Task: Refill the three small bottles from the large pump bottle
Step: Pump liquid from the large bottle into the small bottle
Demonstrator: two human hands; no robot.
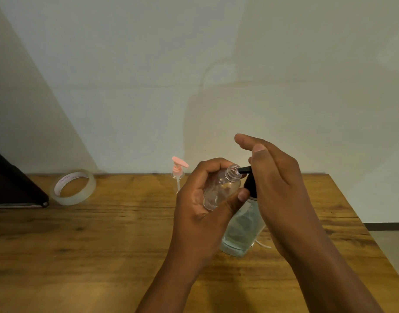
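The small clear bottle (218, 188) sits tilted in the left hand (200, 199), fingers and thumb curled round its body, its open threaded neck pointing toward 2 o'clock. The black spout of the large pump bottle (241, 229) touches that open mouth. The large pump bottle stands on the counter (103, 240) just at 5 o'clock of the small one, clear-walled and holding pale bluish liquid in its lower part. The right hand (275, 177) lies over the black pump head from 3 o'clock, fingers fairly straight and resting on top of it, the forefinger raised toward 11 o'clock. At 9 o'clock of the small bottle, near the wall, a pink pump top (179, 170) with its dip tube stands upright on the counter. Farther toward 9 o'clock lies a roll of clear tape (73, 187), beside a dark object (13, 184) at the counter's left edge.
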